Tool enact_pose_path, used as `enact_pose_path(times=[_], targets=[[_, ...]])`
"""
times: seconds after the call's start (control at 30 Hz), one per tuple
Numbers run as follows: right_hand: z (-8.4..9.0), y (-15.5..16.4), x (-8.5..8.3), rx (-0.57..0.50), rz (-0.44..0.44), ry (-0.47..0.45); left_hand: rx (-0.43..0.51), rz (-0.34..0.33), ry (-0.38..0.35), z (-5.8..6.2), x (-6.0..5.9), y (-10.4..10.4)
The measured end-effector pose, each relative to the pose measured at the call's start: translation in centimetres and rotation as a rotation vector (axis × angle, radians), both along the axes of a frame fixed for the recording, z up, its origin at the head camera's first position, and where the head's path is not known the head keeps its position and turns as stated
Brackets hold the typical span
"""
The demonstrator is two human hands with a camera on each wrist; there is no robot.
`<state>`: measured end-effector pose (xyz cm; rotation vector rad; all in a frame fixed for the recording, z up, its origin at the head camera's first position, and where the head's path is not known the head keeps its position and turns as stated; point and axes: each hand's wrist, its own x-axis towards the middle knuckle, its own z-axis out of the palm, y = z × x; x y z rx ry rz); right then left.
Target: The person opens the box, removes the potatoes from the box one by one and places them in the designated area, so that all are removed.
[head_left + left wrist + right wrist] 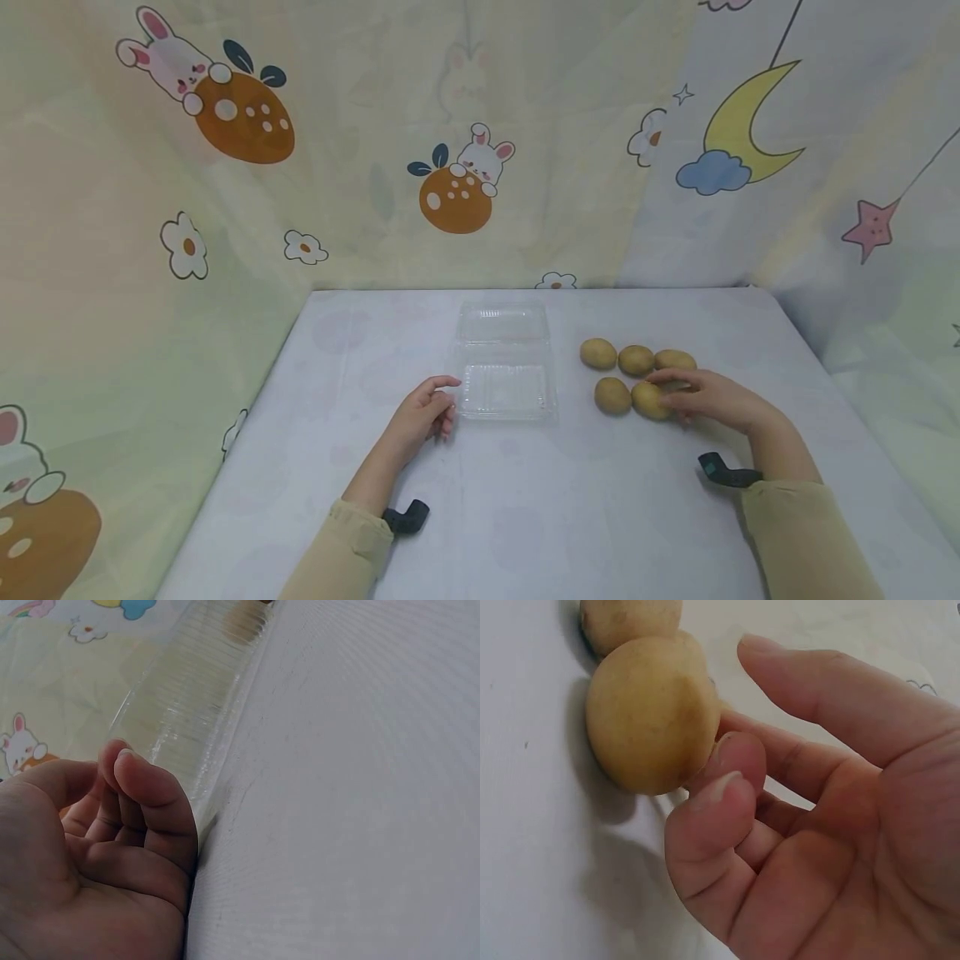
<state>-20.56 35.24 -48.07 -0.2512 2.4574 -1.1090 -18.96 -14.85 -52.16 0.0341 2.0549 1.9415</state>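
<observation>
Right hand [712, 400] on the nearest potato [649, 400] of five, fingers [727, 769] loosely curled against its right flank, thumb apart above (not yet a firm clasp). Potato's long axis roughly along the bench [570, 517] edge. Left hand [420, 414] idle, fingers curled and empty, just left of the open clear clamshell box [504, 371]. Cartoon-printed cloth [300, 167] all round.

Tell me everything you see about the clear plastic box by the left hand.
The clear plastic box is a thin, see-through hinged container with ribbed walls. It lies open and empty on the table, lid flat behind the tray. It sits left of the potatoes. The left hand rests at its near left corner, fingers curled against the wall.
</observation>
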Motion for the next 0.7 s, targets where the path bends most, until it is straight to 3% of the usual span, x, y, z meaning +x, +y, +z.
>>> enact_pose_path(times=[0.2,0.43,0.6,0.7], targets=[[0.6,0.0,0.3,-0.041,0.011,0.022,-0.007,0.004,0.001,-0.1,-0.1,0.0],[1.9,-0.3,0.8,-0.017,-0.024,0.138,0.006,0.022,-0.020,0.1,-0.1,0.1],[3.2,-0.7,1.4,0.071,-0.073,0.240,0.020,0.014,-0.022,0.2,-0.1,0.1],[4.1,-0.7,1.9,0.170,-0.085,0.345,-0.062,0.016,0.006,0.6,-0.1,0.1]])
